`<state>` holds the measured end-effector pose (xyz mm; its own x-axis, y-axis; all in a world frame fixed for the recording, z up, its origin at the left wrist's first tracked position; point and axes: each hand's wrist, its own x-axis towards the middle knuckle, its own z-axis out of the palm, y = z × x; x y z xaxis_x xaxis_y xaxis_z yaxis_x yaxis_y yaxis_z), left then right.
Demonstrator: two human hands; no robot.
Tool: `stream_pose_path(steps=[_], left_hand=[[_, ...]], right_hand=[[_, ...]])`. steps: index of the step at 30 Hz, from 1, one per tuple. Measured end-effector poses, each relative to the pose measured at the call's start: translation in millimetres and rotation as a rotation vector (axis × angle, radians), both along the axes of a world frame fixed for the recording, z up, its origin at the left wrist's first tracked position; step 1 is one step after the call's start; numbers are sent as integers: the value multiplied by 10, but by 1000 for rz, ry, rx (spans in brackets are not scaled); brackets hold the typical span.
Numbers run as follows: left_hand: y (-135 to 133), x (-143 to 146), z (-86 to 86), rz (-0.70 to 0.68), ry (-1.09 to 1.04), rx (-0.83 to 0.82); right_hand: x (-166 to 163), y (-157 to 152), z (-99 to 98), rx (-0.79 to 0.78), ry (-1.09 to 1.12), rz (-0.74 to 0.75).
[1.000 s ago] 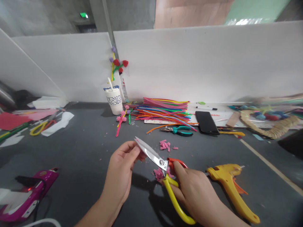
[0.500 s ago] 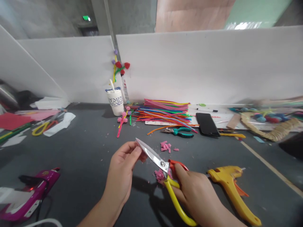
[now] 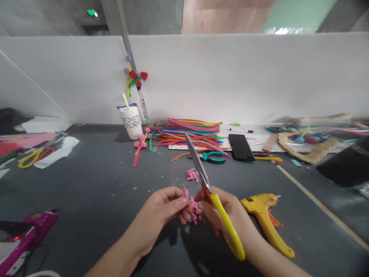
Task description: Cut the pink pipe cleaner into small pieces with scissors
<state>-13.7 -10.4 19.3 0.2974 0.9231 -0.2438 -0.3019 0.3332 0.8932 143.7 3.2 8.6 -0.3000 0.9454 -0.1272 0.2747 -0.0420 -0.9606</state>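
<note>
My left hand is closed in a pinch, with a small pink pipe cleaner piece sticking up at its fingertips. My right hand grips scissors with yellow and red handles; the blades look closed and point up and away. A pile of cut pink pieces lies between the two hands, close to the fingertips of both. Beyond them on the dark table is a second small pile of pink pieces.
Pipe cleaners lie at the back, near pliers and a phone. A yellow glue gun is on the right, a magenta device on the left. A patterned cup stands by the white partition.
The scissors have swung upright, away from my left fingertips. Both hands have come together over the nearer pink pile. The view has shifted slightly to the right.
</note>
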Motion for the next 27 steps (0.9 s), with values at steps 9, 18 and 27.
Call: stream_pose_path(steps=[9, 18, 27], left_hand=[[-40, 79, -59, -118, 124, 32], [-38, 96, -52, 1, 257, 87], [76, -146, 7, 449, -10, 119]], right_hand=[[-23, -49, 34, -146, 139, 0], [6, -41, 8, 75, 0, 49], [53, -46, -39, 386, -487, 140]])
